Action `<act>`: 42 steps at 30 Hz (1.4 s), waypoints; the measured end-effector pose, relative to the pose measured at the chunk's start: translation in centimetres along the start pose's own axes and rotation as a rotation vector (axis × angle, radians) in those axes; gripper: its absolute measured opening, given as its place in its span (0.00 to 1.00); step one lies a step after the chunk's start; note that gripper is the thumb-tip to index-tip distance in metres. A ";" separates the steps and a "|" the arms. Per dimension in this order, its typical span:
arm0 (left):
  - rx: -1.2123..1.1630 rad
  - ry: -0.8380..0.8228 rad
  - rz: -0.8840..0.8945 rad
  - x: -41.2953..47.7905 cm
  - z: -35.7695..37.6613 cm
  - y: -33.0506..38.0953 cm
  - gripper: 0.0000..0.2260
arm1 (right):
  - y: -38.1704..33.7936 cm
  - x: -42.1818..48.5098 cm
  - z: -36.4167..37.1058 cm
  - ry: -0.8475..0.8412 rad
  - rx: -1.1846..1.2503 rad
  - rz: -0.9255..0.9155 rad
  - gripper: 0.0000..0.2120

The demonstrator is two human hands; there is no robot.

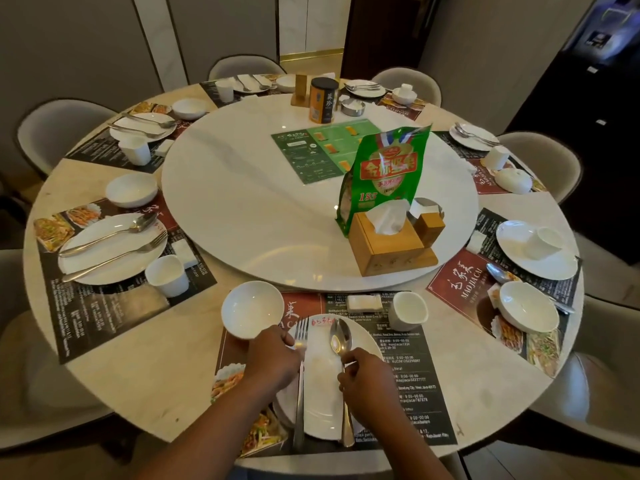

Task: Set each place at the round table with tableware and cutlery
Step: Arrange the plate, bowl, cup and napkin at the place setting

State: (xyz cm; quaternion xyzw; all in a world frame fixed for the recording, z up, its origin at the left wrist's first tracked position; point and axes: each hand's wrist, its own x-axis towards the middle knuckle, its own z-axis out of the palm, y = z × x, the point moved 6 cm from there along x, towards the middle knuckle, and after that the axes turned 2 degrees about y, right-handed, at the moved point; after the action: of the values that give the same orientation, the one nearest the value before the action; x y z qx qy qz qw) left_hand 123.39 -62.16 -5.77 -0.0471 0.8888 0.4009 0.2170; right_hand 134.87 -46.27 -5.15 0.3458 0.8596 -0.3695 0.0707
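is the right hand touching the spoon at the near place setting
Touching. The head view shows the right hand with its fingertips pinching the handle of the spoon just below the spoon's bowl, with no gap between them.

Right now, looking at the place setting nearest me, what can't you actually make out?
Head view only:
Neck of the fork: under the left hand; grip unclear.
Upper handle of the spoon: under the right hand pinching it.
Left rim of the plate: behind the left forearm.
Small print on the placemat: too small, blurred.
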 end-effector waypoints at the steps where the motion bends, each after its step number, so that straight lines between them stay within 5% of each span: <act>1: 0.021 0.005 0.000 0.1 0.3 0.1 0.10 | 0.1 0.1 0.0 -0.003 0.001 -0.003 0.13; 34: -0.228 0.064 -0.075 -1.3 -3.2 0.0 0.11 | -3.4 -0.7 3.7 -0.007 -0.089 -0.225 0.14; 42: -0.253 0.007 -0.047 -1.8 -1.7 1.1 0.13 | -3.0 -1.3 1.4 0.067 0.044 -0.221 0.09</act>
State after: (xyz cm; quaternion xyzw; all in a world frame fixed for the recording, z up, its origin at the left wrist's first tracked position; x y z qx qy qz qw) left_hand 124.15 -62.83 -3.22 -0.0962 0.8305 0.5046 0.2154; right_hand 133.67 -49.38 -3.87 0.2624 0.8861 -0.3820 -0.0071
